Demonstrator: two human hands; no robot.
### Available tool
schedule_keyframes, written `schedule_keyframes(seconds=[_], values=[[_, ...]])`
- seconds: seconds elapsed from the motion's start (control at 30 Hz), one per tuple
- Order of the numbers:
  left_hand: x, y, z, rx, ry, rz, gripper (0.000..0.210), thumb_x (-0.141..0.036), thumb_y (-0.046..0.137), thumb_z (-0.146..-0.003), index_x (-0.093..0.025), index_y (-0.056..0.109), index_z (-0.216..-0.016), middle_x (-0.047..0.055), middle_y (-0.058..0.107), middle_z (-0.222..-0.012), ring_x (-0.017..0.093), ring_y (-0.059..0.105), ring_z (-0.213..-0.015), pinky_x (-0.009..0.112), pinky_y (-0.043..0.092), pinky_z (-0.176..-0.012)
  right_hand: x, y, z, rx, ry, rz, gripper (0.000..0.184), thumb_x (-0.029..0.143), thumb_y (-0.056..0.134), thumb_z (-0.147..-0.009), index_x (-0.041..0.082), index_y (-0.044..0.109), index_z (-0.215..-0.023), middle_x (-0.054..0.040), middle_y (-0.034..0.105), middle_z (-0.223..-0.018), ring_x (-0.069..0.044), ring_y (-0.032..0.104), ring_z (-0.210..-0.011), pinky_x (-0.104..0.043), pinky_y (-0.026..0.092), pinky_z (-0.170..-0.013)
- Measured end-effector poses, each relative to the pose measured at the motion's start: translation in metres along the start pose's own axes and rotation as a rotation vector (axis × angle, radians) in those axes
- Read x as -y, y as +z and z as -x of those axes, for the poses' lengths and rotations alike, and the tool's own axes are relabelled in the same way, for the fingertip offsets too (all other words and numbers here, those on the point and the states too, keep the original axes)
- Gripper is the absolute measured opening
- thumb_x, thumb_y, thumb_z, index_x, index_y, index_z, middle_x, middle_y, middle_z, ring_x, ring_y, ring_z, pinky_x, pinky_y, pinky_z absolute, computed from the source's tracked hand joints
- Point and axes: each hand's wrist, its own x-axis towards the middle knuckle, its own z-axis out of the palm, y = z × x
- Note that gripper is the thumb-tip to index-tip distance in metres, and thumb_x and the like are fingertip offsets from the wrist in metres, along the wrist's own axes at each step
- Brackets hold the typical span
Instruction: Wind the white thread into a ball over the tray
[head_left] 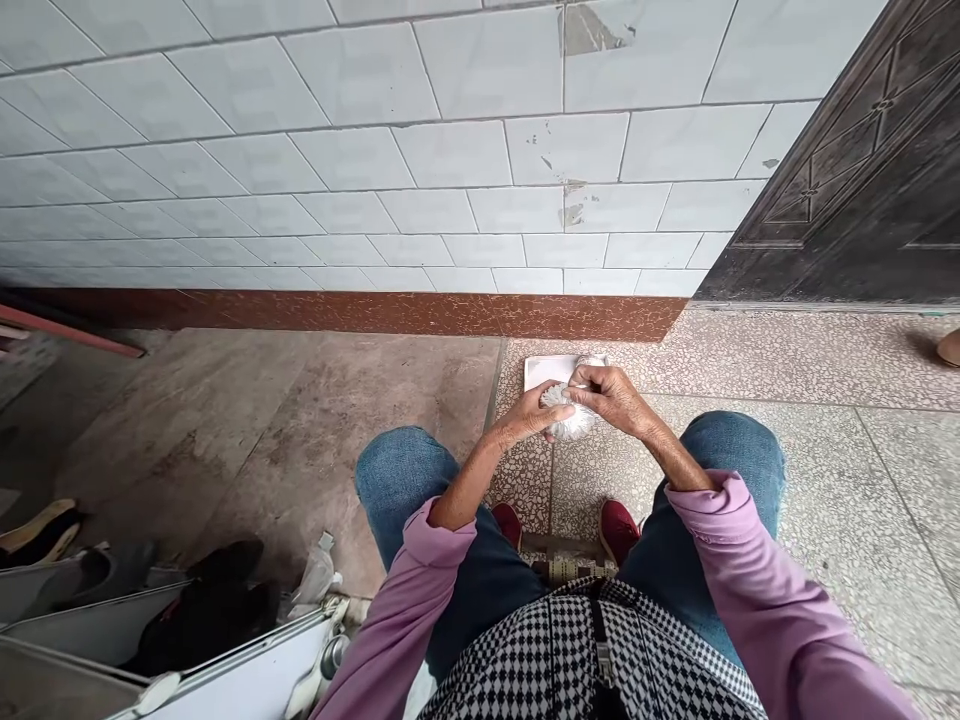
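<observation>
We see a white ruffled ball (574, 428) held up between the knees, beyond the lap. The left hand (534, 412) wraps around its side, thumb laid across the front. The right hand (611, 395) has thumb and fingers drawn narrow at the ball's upper edge; we cannot tell whether they pinch a small piece. Judging by the side we see, the ruffles look largely formed, but the hands hide the rest, so we cannot say what is left. A white tray (541, 370) lies just beyond on the floor (615, 450).
</observation>
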Motion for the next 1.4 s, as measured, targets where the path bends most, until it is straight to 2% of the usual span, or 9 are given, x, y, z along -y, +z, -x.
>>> schedule_keyframes(seconds=[0.1,0.33,0.53,0.7,0.87,1.03,1.1,1.23,1.4], values=[[0.001,-0.001,0.001,-0.021,0.003,-0.035,0.079,-0.058,0.086,-0.070,-0.020,0.062,-0.135,0.004,0.071,-0.099,0.017,0.064,-0.081,0.027,0.050,-0.067,0.000,0.001,0.000,0.008,-0.001,-0.005,0.045,0.057,0.067,-0.098,0.019,0.059,-0.076,0.0028,0.049,-0.065,-0.012,0.039,-0.061,-0.028,0.030,-0.061],[0.000,-0.006,0.002,-0.056,0.078,0.046,0.073,-0.051,0.086,-0.070,-0.020,0.065,-0.133,0.005,0.073,-0.111,0.020,0.066,-0.097,0.028,0.048,-0.082,-0.002,-0.002,-0.004,-0.022,0.045,-0.178,0.054,0.068,0.077,-0.089,0.020,0.056,-0.075,0.0043,0.043,-0.066,-0.012,0.036,-0.061,-0.027,0.029,-0.057],[-0.003,-0.005,0.005,-0.091,0.031,0.206,0.080,-0.056,0.090,-0.063,-0.018,0.066,-0.129,0.007,0.073,-0.107,0.020,0.067,-0.093,0.028,0.049,-0.077,-0.009,-0.003,-0.005,-0.072,0.078,-0.263,0.057,0.074,0.078,-0.085,0.019,0.062,-0.083,0.0037,0.048,-0.067,-0.012,0.038,-0.060,-0.026,0.030,-0.056],[-0.003,-0.009,0.009,-0.037,0.029,0.291,0.080,-0.054,0.089,-0.061,-0.017,0.068,-0.129,0.011,0.076,-0.113,0.024,0.070,-0.100,0.027,0.051,-0.077,-0.013,-0.003,-0.006,-0.145,0.062,-0.257,0.061,0.076,0.076,-0.086,0.021,0.052,-0.072,0.0057,0.039,-0.062,-0.011,0.032,-0.058,-0.027,0.027,-0.056],[0.000,-0.010,0.007,0.002,0.054,0.417,0.077,-0.053,0.090,-0.060,-0.016,0.071,-0.124,0.014,0.078,-0.115,0.032,0.072,-0.112,0.034,0.056,-0.084,-0.017,-0.002,-0.006,-0.181,0.079,-0.206,0.057,0.075,0.072,-0.086,0.020,0.058,-0.076,0.0040,0.044,-0.064,-0.012,0.037,-0.058,-0.027,0.032,-0.056],[-0.001,-0.011,0.005,-0.140,0.122,0.590,0.064,-0.053,0.087,-0.066,-0.016,0.071,-0.116,0.016,0.078,-0.123,0.036,0.068,-0.127,0.044,0.057,-0.102,-0.021,0.005,-0.002,-0.138,0.108,-0.133,0.052,0.071,0.065,-0.091,0.021,0.058,-0.076,0.0013,0.052,-0.064,-0.014,0.045,-0.057,-0.026,0.037,-0.056],[-0.003,-0.011,0.004,-0.176,0.130,0.645,0.065,-0.052,0.088,-0.065,-0.016,0.070,-0.116,0.016,0.077,-0.125,0.036,0.067,-0.128,0.044,0.058,-0.099,-0.022,0.008,-0.001,-0.133,0.111,-0.113,0.050,0.069,0.064,-0.092,0.021,0.060,-0.078,0.0006,0.055,-0.064,-0.014,0.048,-0.056,-0.027,0.039,-0.056],[-0.007,-0.008,0.002,-0.161,0.142,0.712,0.072,-0.058,0.088,-0.064,-0.017,0.069,-0.120,0.015,0.076,-0.127,0.036,0.067,-0.124,0.039,0.060,-0.087,-0.028,0.014,-0.004,-0.132,0.112,-0.059,0.047,0.066,0.058,-0.095,0.021,0.061,-0.079,-0.0007,0.058,-0.065,-0.015,0.052,-0.057,-0.027,0.041,-0.057],[-0.008,-0.008,0.002,-0.191,0.154,0.703,0.069,-0.057,0.085,-0.068,-0.016,0.068,-0.121,0.016,0.075,-0.129,0.035,0.067,-0.124,0.039,0.060,-0.088,-0.033,0.022,-0.006,-0.069,0.087,0.030,0.039,0.047,0.051,-0.100,0.021,0.053,-0.070,-0.0013,0.058,-0.063,-0.015,0.055,-0.058,-0.026,0.041,-0.061]])
